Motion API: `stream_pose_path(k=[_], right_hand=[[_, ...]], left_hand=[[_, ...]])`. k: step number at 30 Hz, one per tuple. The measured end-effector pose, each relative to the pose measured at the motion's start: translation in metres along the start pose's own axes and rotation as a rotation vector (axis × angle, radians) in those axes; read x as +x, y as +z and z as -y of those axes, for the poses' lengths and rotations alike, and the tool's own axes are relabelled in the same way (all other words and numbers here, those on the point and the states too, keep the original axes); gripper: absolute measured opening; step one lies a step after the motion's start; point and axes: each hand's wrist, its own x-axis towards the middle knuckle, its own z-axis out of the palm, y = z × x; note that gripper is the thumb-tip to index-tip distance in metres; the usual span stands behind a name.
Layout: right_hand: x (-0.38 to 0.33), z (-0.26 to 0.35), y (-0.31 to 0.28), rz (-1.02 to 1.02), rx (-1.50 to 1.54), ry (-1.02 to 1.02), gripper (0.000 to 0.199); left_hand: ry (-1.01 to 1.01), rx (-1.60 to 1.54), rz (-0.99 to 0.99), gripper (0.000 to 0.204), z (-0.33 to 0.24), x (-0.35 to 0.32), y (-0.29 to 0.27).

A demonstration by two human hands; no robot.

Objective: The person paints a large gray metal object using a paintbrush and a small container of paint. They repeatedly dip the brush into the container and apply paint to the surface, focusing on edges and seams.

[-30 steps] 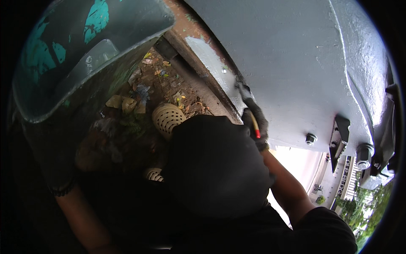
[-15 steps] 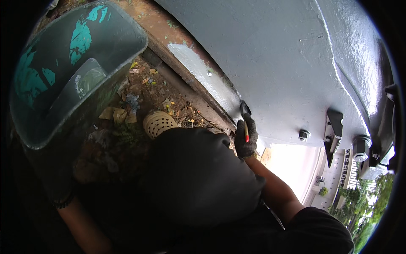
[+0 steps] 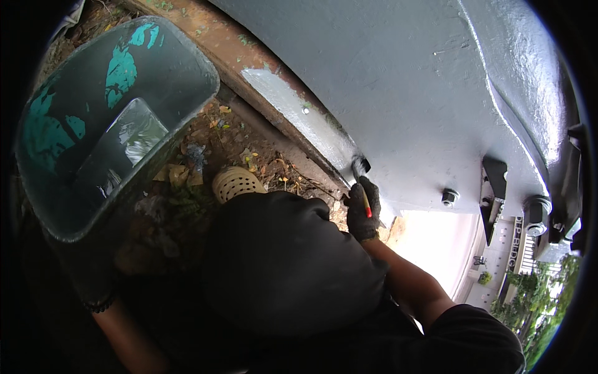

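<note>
At the grey strip (image 3: 289,105) — right hand (image 3: 359,215) around brush (image 3: 366,202)

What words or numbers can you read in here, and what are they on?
Block letters, one row, on the building at lower right; I won't copy them out.
Black bracket: too small to tell if it is marked.
Tub, brush and big grey panel: no writing that I can make out.

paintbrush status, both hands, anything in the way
Right hand gripping paintbrush, held at grey strip. Left hand shadowed beside tub, grip unclear. Dark clothing blocks lower view.
</note>
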Motion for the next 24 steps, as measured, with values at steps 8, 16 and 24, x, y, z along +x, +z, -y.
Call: stream_pose_path(k=[8,16,24], right_hand=[[0.013,0.011,0.020,-0.153,-0.242,-0.258,0.043],[-0.020,0.026,-0.042,0.049,-0.371,-0.060,0.017],[-0.014,0.083,-0.041,0.387,-0.483,-0.324,0.049]], left_hand=[[-0.072,0.049,-0.030,0.126,-0.026,0.002,0.017],[-0.016,0.077,-0.044,0.119,-0.023,0.013,0.013],[0.034,0.123,-0.014,0.111,-0.008,0.014,0.006]])
